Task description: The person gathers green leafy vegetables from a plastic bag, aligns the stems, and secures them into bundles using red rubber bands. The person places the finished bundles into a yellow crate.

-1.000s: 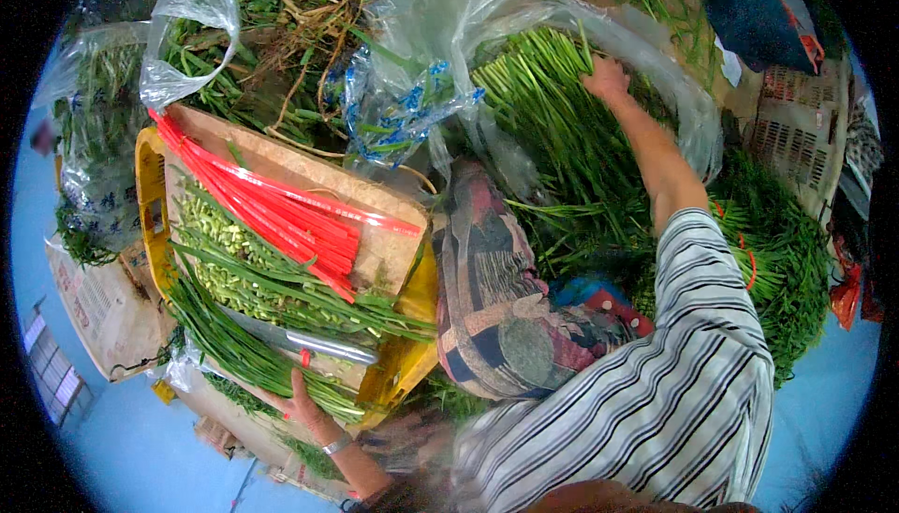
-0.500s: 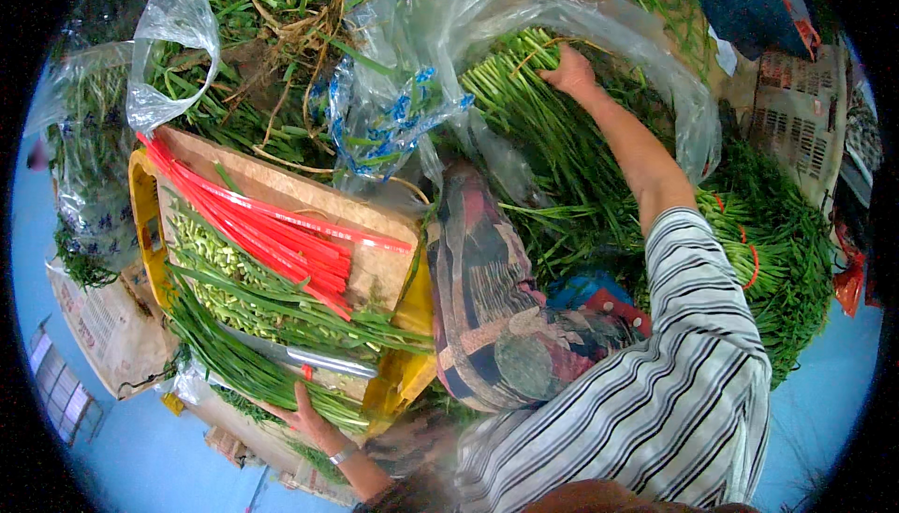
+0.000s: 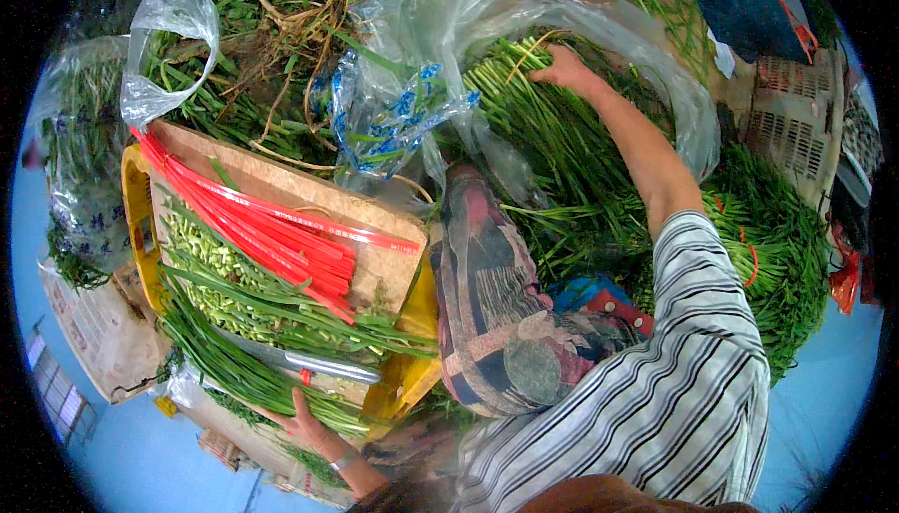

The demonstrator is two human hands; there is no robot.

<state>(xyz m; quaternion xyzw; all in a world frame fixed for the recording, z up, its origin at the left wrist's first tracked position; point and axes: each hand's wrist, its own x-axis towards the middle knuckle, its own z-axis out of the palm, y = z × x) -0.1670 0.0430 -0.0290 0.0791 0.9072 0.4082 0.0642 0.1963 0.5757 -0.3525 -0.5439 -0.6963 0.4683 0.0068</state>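
My left hand is closed around the pale stalk ends of a bunch of garlic chives along the near edge of a board. Far to the right, my right hand grips the cut ends of a large heap of garlic chives in a clear plastic bag; its fingertips are partly hidden among the stalks. On the board lie red plastic tie strips, a pile of short pale green trimmings and a knife with a silver handle. The board rests on a yellow crate.
My bent leg in patterned cloth stands between crate and bag. Bundles tied with red bands lie at right, by a plastic basket. Roots and leaves are heaped behind the board. Bagged greens stand at far left.
My right hand has shifted slightly left over the stalk ends. The left hand keeps its hold with little movement, and the view has tilted a little.
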